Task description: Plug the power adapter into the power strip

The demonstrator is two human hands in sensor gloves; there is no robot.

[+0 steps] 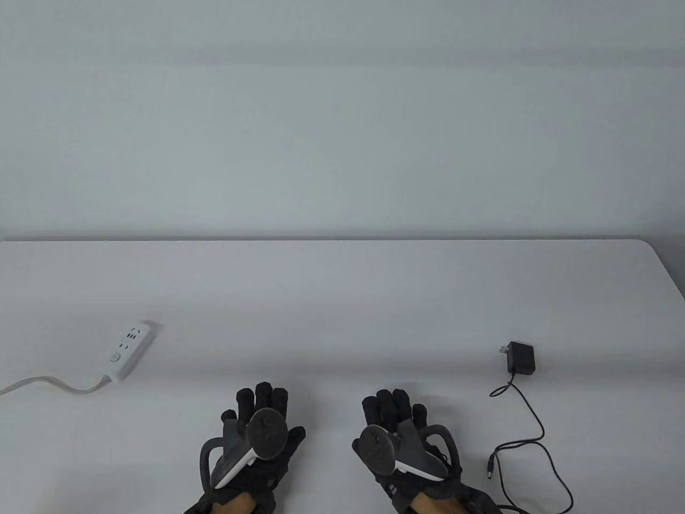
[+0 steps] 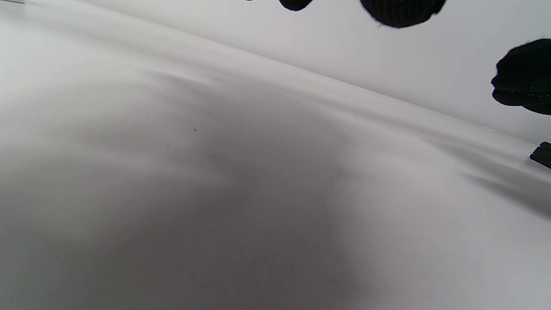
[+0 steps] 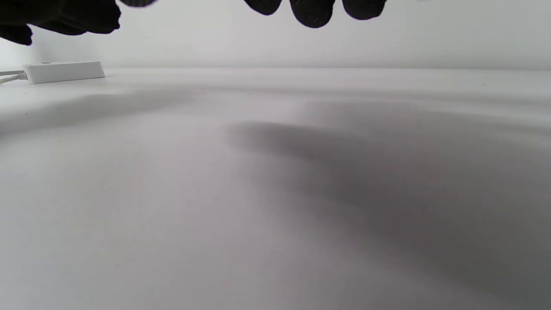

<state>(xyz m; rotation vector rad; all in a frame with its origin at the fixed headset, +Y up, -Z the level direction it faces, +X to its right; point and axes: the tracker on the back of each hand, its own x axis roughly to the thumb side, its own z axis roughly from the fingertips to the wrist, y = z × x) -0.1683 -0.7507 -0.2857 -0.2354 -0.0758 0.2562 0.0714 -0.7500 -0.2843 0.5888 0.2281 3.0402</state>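
**Operator:** Fingers [image 1: 262, 399] of my left hand [image 1: 257, 444] are spread flat and hold nothing; those of my right hand [image 1: 398, 444] are the same, splayed and empty. Both hands sit low over the counter [image 1: 342, 289] at its near edge, side by side. The power adapter [image 1: 520, 357] lies on the counter beyond and to the right of my right hand, its prongs pointing left. The power strip [image 1: 131, 350] lies well apart from it, beyond and to the left of my left hand.

**Supervisor:** Recommended procedure for the first step?

**Operator:** In my judgement: reach with the right hand, grip the adapter by its body across the flat sides, and leave the prongs clear. Lift it high enough that the adapter cable [image 1: 530, 423] trails free, since its loops may drag or snag. Steady the strip with the left hand before pressing in. Match the two prongs to a two-slot socket.

**Supervisor:** Limits of visibility?

**Operator:** The strip's sockets are too small in the table view to check orientation. The right wrist view shows the strip only side-on, far left. The left wrist view cuts off all but a dark corner at its right edge, likely the adapter. The strip's cable [image 1: 48, 383] runs off the left edge. Fingertips barely enter either wrist view.
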